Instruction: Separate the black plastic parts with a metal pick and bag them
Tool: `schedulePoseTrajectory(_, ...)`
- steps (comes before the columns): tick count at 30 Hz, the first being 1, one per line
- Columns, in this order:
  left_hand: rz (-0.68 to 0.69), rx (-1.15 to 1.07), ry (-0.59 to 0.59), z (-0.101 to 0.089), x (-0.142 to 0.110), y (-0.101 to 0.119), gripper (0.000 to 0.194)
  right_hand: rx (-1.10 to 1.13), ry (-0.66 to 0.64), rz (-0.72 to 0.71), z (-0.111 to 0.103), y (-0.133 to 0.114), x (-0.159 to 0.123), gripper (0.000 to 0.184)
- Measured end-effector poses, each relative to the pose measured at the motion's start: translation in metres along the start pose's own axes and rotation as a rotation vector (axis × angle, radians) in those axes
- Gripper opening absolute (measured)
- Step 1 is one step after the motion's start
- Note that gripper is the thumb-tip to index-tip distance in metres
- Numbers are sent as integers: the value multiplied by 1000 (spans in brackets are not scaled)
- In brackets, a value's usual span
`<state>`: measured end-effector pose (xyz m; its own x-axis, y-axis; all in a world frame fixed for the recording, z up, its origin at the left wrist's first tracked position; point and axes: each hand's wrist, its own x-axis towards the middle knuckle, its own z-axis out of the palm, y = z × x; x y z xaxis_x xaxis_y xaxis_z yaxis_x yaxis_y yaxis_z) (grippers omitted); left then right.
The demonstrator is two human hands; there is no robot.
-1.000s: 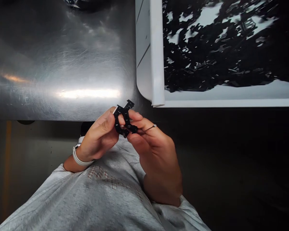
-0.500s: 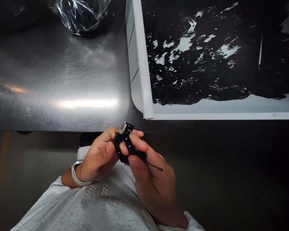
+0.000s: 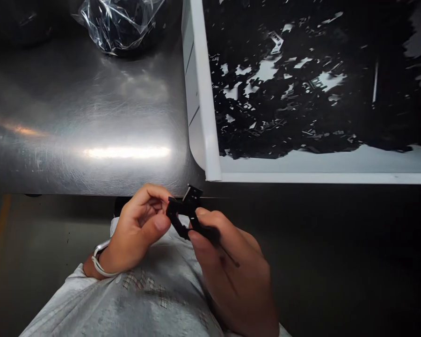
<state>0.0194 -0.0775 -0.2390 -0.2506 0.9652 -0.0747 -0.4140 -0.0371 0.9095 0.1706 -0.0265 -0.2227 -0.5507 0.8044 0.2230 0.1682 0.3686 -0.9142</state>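
A small black plastic part (image 3: 189,206), with an angular open frame, an upright tab and a thin stem, is held in front of my body just below the table edge. My right hand (image 3: 233,267) pinches its lower right side between thumb and forefinger, the stem running back over the palm. On the other side, my left hand (image 3: 136,229) is curled, with thumb and forefinger tips at the part's left edge. How firmly the left fingers grip is hard to see.
A white tray (image 3: 213,159) at the right holds a heap of similar-looking black parts (image 3: 242,135). On the metal table (image 3: 126,112), a clear plastic bag (image 3: 121,28) with dark contents sits at the back. The table's front edge lies just beyond my hands.
My left hand has drawn back leftward, its fingers coming out from the part's opening to its edge. The part has tilted and shifted slightly right and down with my right hand.
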Motion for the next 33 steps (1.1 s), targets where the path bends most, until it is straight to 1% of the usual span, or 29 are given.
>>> schedulePoseTrajectory(4,-67,54,-19,-4,5,1,19,-63,-2,-54,1,1,3,15)
schedulePoseTrajectory(6,-68,100,-16,-6,7,1,16,-129,-16,-69,1,-1,5,14)
schedulePoseTrajectory(9,-53,111,6,-7,8,0,15,-222,-39,-81,2,-5,6,12)
schedulePoseTrajectory(12,-22,86,6,-10,7,-4,13,-330,-15,-109,4,-5,7,12)
schedulePoseTrajectory(14,-24,80,6,-13,6,-6,14,-457,20,-156,4,-2,6,13)
schedulePoseTrajectory(16,-14,93,0,-15,5,-6,17,-568,47,-249,2,1,7,16)
schedulePoseTrajectory(18,39,126,-29,-16,5,-6,18,-634,37,-340,-1,3,8,16)
schedulePoseTrajectory(20,116,163,-76,-18,6,-7,19,-672,5,-394,-4,4,9,7)
schedulePoseTrajectory(21,158,173,-105,-19,7,-7,20,-690,-10,-414,-6,3,10,7)
schedulePoseTrajectory(23,237,178,-143,-21,10,-10,19,-718,-29,-452,-9,1,12,16)
schedulePoseTrajectory(26,311,209,-164,-25,13,-13,16,-721,-23,-495,-10,-2,13,16)
schedulePoseTrajectory(30,406,274,-172,-26,16,-12,17,-658,2,-492,-10,2,10,21)
schedulePoseTrajectory(31,433,302,-152,-25,17,-12,20,-641,19,-465,-10,4,8,24)
schedulePoseTrajectory(33,548,377,-111,-24,20,-12,29,-609,83,-403,-8,11,6,31)
